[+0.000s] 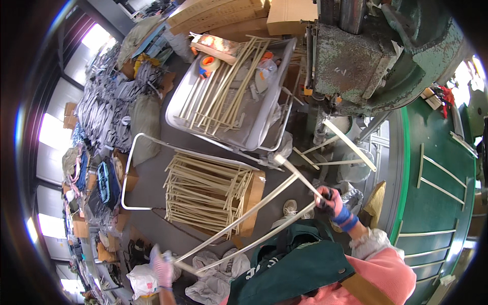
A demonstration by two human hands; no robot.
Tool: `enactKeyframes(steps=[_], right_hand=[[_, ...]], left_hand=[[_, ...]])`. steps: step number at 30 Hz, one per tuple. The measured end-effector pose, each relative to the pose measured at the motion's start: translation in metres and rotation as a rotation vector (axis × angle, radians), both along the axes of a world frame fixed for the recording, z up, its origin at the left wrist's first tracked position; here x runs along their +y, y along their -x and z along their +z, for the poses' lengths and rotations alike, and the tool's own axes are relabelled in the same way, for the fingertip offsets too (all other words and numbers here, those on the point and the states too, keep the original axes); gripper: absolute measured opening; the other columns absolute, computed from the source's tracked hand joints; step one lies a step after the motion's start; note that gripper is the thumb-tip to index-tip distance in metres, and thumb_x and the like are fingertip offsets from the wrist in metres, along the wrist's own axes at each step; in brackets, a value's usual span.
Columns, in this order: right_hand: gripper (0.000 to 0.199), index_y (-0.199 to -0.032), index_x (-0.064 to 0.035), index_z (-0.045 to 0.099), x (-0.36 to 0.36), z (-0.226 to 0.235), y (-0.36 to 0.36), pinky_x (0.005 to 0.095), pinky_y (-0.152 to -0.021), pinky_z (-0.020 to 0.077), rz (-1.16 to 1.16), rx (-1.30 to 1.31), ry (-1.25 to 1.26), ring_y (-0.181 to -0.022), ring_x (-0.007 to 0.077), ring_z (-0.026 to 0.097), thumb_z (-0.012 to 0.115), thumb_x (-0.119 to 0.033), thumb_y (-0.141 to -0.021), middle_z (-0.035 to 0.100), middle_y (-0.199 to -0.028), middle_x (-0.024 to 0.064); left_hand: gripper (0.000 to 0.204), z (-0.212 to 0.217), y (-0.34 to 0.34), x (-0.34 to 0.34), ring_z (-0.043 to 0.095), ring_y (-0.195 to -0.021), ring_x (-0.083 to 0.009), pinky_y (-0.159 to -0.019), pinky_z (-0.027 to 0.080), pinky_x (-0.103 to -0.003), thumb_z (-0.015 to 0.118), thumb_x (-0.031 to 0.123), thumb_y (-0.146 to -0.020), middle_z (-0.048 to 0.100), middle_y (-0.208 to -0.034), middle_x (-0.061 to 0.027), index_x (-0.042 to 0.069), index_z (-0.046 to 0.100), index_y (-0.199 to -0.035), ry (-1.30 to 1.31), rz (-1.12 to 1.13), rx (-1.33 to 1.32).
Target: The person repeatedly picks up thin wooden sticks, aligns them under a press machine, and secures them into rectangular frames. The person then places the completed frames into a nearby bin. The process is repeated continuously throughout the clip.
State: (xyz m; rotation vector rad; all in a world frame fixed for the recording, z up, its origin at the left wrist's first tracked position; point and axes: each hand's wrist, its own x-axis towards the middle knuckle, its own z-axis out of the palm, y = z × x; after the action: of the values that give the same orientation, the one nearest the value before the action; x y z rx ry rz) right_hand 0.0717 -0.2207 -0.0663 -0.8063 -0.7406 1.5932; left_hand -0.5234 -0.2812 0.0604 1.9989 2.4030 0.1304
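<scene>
A cream-coloured frame [239, 222] made of two long bars joined by short end bars slants across in front of me. My right hand [330, 202], in a dark-fingered glove with a blue wrist band, is closed round the near end of its right-hand short bar. My left hand [162, 269], in a pale pink glove, is beside the frame's opposite end at the lower left. Motion blurs its fingers, so their grip on that end is unclear. Another cream frame [349, 145] stands under the green machine [351, 71], ahead of my right hand.
Many similar frames lie stacked on cardboard [254, 195] at centre left. Beyond them, a white tub cart [175, 109] holds loose bars and a tape roll [208, 63]. A green table [432, 152] at right carries more frames. Plastic bags [218, 269] lie near my left hand.
</scene>
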Motion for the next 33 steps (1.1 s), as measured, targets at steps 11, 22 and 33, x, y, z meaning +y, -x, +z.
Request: enactKeyframes(steps=[11,22,33], right_hand=[[0.042,-0.116,-0.0056,0.050,0.004,0.091,0.062,0.0423,-0.069,0.0490,0.264,-1.143,-0.121,-0.086,0.0326,0.062,0.061,-0.019,-0.078,0.061,-0.095,0.0170],[0.060,-0.129,-0.0073,0.044,0.067,0.095,-0.056,0.0515,-0.094,0.0326,-0.392,-2.043,0.086,-0.115,0.0382,0.042,0.062,-0.029,-0.076,0.044,-0.128,0.0214],[0.063,-0.130,-0.0161,0.046,0.078,0.049,-0.078,0.0370,-0.054,0.0444,-0.363,-1.355,-0.142,-0.060,0.0339,0.056,0.047,0.004,-0.071,0.057,-0.069,0.0163]], left_hand=[[0.032,-0.058,-0.376,0.170,0.053,-0.072,-0.0167,-0.073,0.044,-0.031,0.039,0.026,-0.098,0.058,-0.077,-0.0068,-0.001,0.054,-0.090,-0.067,-0.347,-1.537],[0.039,-0.066,-0.461,0.274,0.044,-0.058,-0.0082,-0.055,0.036,-0.024,0.046,0.036,-0.094,0.051,-0.065,-0.0015,0.005,0.051,-0.071,0.657,-0.697,-1.612],[0.033,-0.075,-0.508,0.300,0.042,-0.058,-0.0058,-0.054,0.036,-0.024,0.046,0.031,-0.095,0.049,-0.064,0.0031,0.006,0.055,-0.076,0.760,-1.063,-1.433]])
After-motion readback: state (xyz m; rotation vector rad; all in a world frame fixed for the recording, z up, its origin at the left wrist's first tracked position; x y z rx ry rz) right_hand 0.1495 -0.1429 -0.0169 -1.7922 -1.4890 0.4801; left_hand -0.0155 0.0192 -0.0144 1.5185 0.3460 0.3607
